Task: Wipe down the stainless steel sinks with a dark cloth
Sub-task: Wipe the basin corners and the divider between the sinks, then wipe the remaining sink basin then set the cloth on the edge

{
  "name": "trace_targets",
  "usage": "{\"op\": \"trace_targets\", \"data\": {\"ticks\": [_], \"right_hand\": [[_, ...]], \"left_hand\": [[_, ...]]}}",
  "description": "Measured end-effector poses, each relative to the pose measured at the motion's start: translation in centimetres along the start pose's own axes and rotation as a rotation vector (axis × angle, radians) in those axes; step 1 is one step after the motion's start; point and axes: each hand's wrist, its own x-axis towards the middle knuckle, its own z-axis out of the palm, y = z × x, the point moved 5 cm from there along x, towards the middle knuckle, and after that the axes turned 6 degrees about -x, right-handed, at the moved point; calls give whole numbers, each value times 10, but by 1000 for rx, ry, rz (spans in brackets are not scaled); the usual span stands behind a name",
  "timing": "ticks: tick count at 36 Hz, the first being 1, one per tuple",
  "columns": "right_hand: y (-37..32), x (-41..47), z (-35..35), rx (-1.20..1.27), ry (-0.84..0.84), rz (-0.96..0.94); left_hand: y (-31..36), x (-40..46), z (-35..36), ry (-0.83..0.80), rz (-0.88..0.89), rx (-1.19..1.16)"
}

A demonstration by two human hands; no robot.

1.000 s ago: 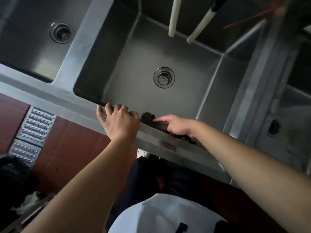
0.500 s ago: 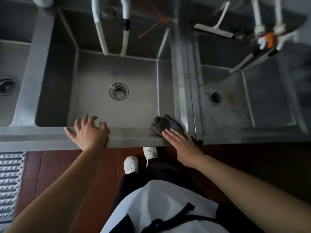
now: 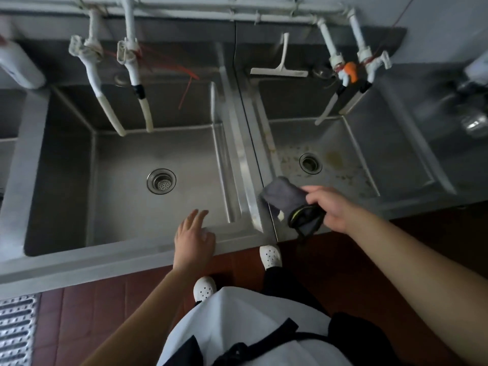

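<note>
**Desk:** What does the frame show, biggest thing first?

**Photographer:** A run of steel sinks under white wall pipes. The middle sink (image 3: pixel 126 186) is clean, with its drain (image 3: pixel 161 181) bare. The right sink (image 3: pixel 351 165) has rusty brown spots around its own drain (image 3: pixel 310 163). A white squeegee (image 3: pixel 280 67) leans at the far edge of that basin. A raised steel divider (image 3: pixel 245 165) runs between the two.

**Desk:** And the worker?

**Photographer:** Standing at the near rim in white clogs on red floor tile. The left hand (image 3: pixel 194 240) rests on the near rim of the middle sink, its fingers straight and slightly apart, holding nothing. The right hand (image 3: pixel 330 207) pinches a dark cloth (image 3: pixel 286 198), its fingers curled round the near end. The cloth's free end drapes over the near left corner of the right sink, just beside the divider.

**Desk:** What could go wrong from here?

**Photographer:** My guess is the grip. The hand holds only one end, and a loop of dark trim (image 3: pixel 303 216) hangs loose, so the cloth may drag rather than press flat and skip the stains. The bunched fabric could also slip off over the near rim to the floor. A wide sweep toward the far edge might knock the squeegee into the basin.
</note>
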Motion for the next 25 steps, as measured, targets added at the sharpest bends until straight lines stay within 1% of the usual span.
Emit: {"op": "trace_targets", "data": {"ticks": [1,2,4,7,8,9,10,11,12,13,15,16,17,19,20,22,25], "right_hand": [[-12,7,-5,-67,28,-96],[-24,14,-9,-189,63,-209],[-40,26,-10,-498,84,-438],[-33,46,3,-888,-51,-744],[-24,55,6,-1040,-117,-798],[-13,63,9,-1205,-194,-812],[0,71,9,-1340,-276,-792],[10,77,8,-1398,-338,-763],[17,81,5,-1368,-359,-750],[19,83,2,-1265,-327,-762],[23,88,-3,-1009,-159,-785],[26,90,-3,-955,-89,-747],[31,93,2,-959,-66,-683],[45,101,20,-1043,-138,-525],[51,106,29,-1098,-178,-477],[49,118,38,-1163,-168,-474],[28,141,39,-1144,-118,-559]], "left_hand": [[10,3,6,1,19,-43],[19,6,11,1,12,-83],[34,15,20,6,-33,-124],[51,31,34,23,-90,-128],[55,36,40,25,-121,-139],[60,40,46,25,-151,-148],[66,44,53,25,-179,-154],[71,47,60,27,-205,-159],[76,51,67,31,-226,-160],[81,55,75,36,-244,-159],[89,63,89,61,-281,-161],[93,66,95,79,-305,-168],[97,67,101,99,-328,-181],[102,68,110,143,-362,-208],[104,66,113,162,-385,-217],[107,62,115,194,-421,-242],[109,51,112,226,-456,-273]]}}
